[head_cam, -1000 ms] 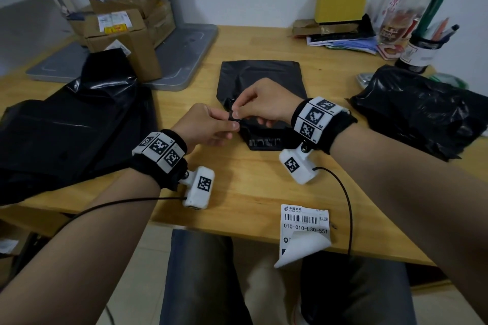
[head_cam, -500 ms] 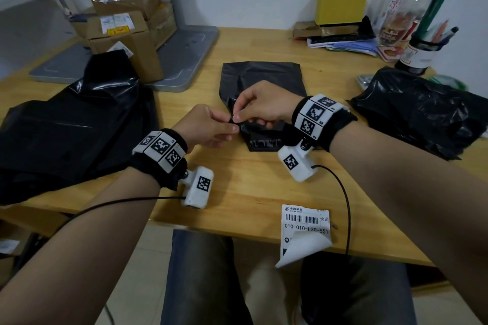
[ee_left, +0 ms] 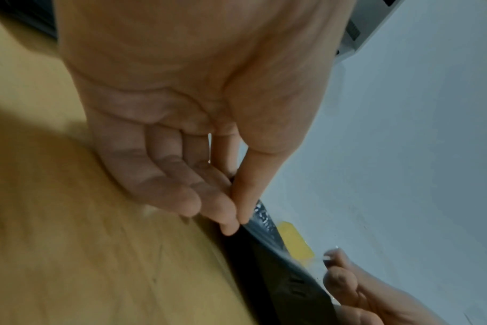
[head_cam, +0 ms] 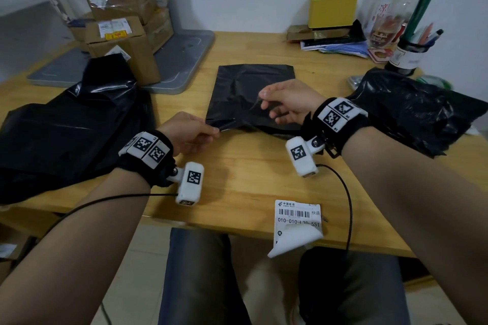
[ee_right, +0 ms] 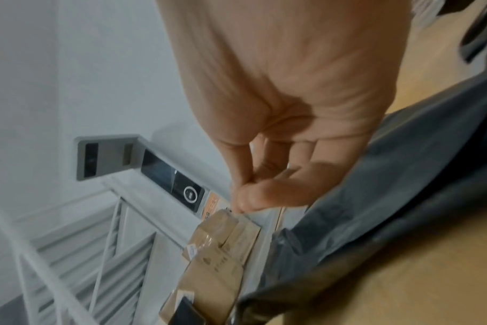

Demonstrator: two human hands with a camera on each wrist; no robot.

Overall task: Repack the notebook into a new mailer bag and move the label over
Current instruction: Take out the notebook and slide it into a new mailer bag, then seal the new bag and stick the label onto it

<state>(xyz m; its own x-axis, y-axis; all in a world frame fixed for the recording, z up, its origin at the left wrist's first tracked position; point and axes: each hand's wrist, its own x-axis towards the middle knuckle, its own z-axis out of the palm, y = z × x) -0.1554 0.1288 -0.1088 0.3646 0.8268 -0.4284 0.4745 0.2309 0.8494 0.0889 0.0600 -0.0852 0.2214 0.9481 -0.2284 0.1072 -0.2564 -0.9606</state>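
A flat black mailer bag (head_cam: 253, 87) lies at the middle of the wooden table (head_cam: 237, 187). My left hand (head_cam: 190, 132) pinches its near left flap corner between thumb and fingers; the left wrist view shows that pinch on the black mailer edge (ee_left: 264, 222). My right hand (head_cam: 285, 103) is raised over the bag and pinches a thin clear strip (head_cam: 248, 111) that stretches back to the flap. The white shipping label (head_cam: 298, 215) lies at the table's front edge, its lower part curling over it. No notebook shows.
Crumpled black bags lie at the left (head_cam: 66, 126) and at the right (head_cam: 422, 108). Cardboard boxes (head_cam: 124, 34) stand on a grey platform (head_cam: 182, 60) at the back left. A yellow box (head_cam: 332, 9), bottles and a pen cup (head_cam: 409, 55) line the back right.
My hands have drawn apart. The right hand has pulled the clear strip up and to the right off the flap, while the left hand has shifted left with the flap corner.
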